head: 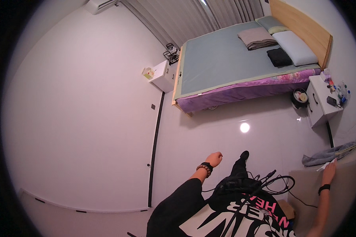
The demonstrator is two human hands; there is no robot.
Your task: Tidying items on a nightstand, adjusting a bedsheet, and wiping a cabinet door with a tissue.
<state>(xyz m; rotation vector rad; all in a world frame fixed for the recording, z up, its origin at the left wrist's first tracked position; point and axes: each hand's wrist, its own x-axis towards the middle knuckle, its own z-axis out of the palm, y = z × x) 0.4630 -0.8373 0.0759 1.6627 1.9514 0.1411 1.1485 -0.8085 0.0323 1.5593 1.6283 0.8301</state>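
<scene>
My right hand (329, 172) holds a thin white piece, apparently a tissue or cloth (323, 167), over a beige surface (302, 180). Just past the fingertips, a grey towel (317, 159) lies along the far edge of that surface. My left hand (214, 159) hangs in the air above the tiled floor, its fingers curled and nothing visible in them. A beaded bracelet and a black band circle the left wrist; another black band is on the right wrist. Black cables (280, 179) loop in front of my waist.
A bed (219, 65) with pillows and folded cloths stands ahead. Right of it are a black bin (299, 102) and a white nightstand (317, 102) carrying bottles and small items. A white cabinet (163, 77) stands beyond the bed's foot. A white wall (92, 118) runs along the left.
</scene>
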